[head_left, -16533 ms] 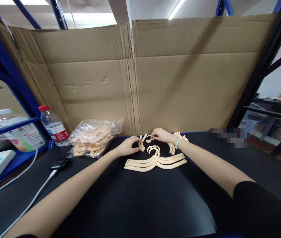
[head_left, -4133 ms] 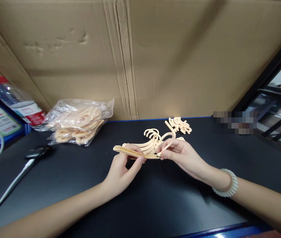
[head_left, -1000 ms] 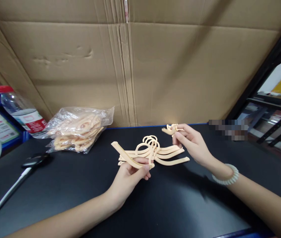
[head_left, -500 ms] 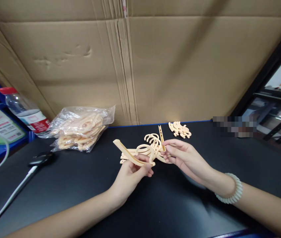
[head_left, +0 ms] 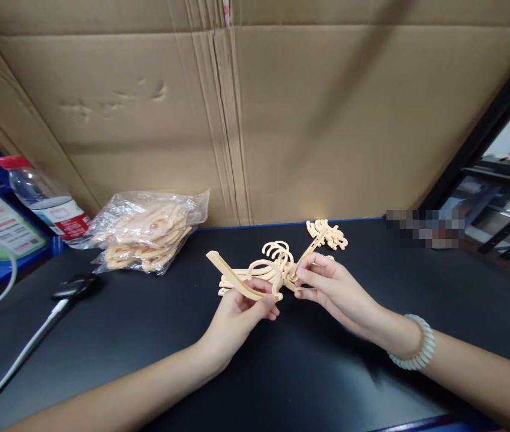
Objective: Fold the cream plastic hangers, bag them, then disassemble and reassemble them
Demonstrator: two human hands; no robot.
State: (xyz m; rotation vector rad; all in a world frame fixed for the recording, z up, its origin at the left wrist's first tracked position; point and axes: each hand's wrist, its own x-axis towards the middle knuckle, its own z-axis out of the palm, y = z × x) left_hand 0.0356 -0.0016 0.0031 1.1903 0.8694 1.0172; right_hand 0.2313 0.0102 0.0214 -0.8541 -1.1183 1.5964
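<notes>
Between the thumb and fingers of my left hand (head_left: pixel 241 309) is a cream plastic hanger piece (head_left: pixel 232 277), a long channelled arm with a curved hook at its lower end. A second, thinner hanger arm (head_left: pixel 313 245) is pinched in my right hand (head_left: pixel 327 281), slanting up and to the right, slightly apart from the left piece. Behind both hands lies a pile of hanger parts (head_left: pixel 277 251) with hooks and arms overlapping, partly hidden by my fingers. Small curved hanger pieces (head_left: pixel 335 237) lie heaped farther back, just beyond the tip of the right-hand arm.
A clear bag of cream hanger parts (head_left: pixel 147 234) sits at the back left beside a red-capped bottle (head_left: pixel 52 201). A black device with a white cable (head_left: pixel 75 288) lies on the dark table (head_left: pixel 264 384). Cardboard (head_left: pixel 349 120) stands behind; a black rack (head_left: pixel 502 180) is at right.
The hanger arm in my right hand has swung from nearly upright to slanting right, and that hand has shifted slightly left. My left hand and its piece stay almost where they were.
</notes>
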